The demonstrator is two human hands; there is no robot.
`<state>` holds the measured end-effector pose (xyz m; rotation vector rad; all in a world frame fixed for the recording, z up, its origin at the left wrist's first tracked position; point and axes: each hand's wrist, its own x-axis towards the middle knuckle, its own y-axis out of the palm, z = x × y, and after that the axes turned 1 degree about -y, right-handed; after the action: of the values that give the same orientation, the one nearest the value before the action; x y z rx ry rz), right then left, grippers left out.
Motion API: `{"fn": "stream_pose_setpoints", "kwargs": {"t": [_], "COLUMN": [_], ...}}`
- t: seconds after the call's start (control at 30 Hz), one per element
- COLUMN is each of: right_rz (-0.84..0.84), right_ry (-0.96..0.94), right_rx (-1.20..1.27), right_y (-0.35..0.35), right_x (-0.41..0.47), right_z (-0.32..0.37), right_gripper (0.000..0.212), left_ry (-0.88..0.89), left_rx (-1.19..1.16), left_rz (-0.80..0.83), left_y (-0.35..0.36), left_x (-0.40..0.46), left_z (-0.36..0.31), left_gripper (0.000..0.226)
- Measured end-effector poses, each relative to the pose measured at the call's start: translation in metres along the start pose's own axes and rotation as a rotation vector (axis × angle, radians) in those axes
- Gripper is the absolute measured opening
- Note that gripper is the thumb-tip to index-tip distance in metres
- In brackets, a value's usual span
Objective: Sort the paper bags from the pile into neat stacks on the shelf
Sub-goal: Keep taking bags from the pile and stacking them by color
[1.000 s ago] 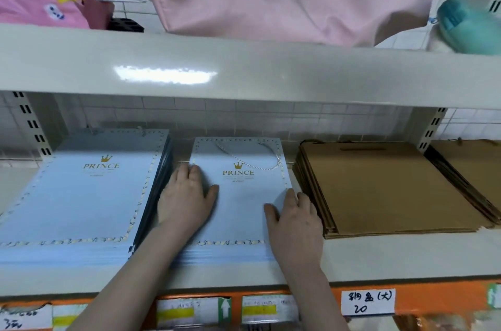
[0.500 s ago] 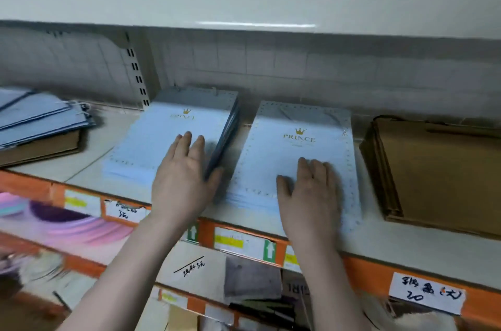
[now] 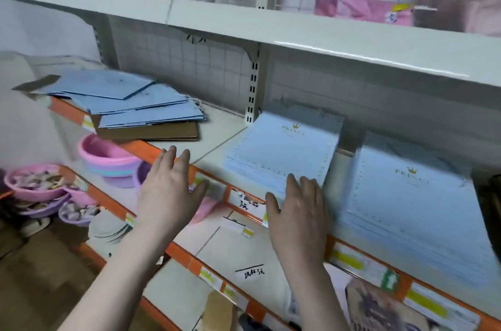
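Shelf: we face a pale shelf (image 3: 217,151) with an orange front rail carrying paper price labels; a white wire grid backs it and another pale board runs above.
Room: below, to our left, we see pink and purple plastic bowls (image 3: 108,159) on lower shelves, some with small items too blurred for us to name.
Pile: far left on the shelf lies a loose pile of blue paper bags (image 3: 130,102), fanned at different angles over a flat brown bag (image 3: 151,134).
Left stack: just right of the slotted upright sits a squared stack of pale blue bags (image 3: 287,149), gold crown and lettering on top, a dotted border round the edge.
Right stack: a second pale blue stack (image 3: 412,203) lies beside it, apart by a narrow gap, the same print on its face.
Left hand: our left hand (image 3: 169,192) hovers palm down in front of the rail, fingers straight and spread, released and holding nothing.
Right hand: our right hand (image 3: 298,208) is flat and released too, fingertips at the near edge of the left stack; we cannot tell whether they touch.
Materials: the bags look smooth and matt, with crisp edges; the shelf boards shine faintly.
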<state>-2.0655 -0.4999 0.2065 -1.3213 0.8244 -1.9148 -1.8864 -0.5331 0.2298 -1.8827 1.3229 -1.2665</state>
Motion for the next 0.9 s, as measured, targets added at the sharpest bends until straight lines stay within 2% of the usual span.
{"fn": "stream_pose_setpoints", "kwargs": {"t": [0.37, 0.47, 0.67, 0.9], "right_rz": [0.05, 0.091, 0.041, 0.061], "right_ry": [-0.086, -0.08, -0.124, -0.105], "right_rx": [0.138, 0.138, 0.145, 0.204], "right_y": [0.06, 0.074, 0.126, 0.199], "right_x": [-0.016, -0.01, 0.025, 0.109], "right_z": [0.19, 0.223, 0.271, 0.329], "right_gripper": [0.047, 0.049, 0.044, 0.041], "left_ry": [-0.145, -0.156, -0.157, -0.134], "left_rx": [0.072, 0.09, 0.081, 0.091], "left_rz": [-0.049, -0.055, -0.046, -0.017], "left_y": [-0.084, -0.094, -0.087, -0.068], "left_x": [0.03, 0.048, 0.095, 0.201], "left_z": [0.192, 0.224, 0.272, 0.319], "left_gripper": [0.066, 0.065, 0.067, 0.068]}}
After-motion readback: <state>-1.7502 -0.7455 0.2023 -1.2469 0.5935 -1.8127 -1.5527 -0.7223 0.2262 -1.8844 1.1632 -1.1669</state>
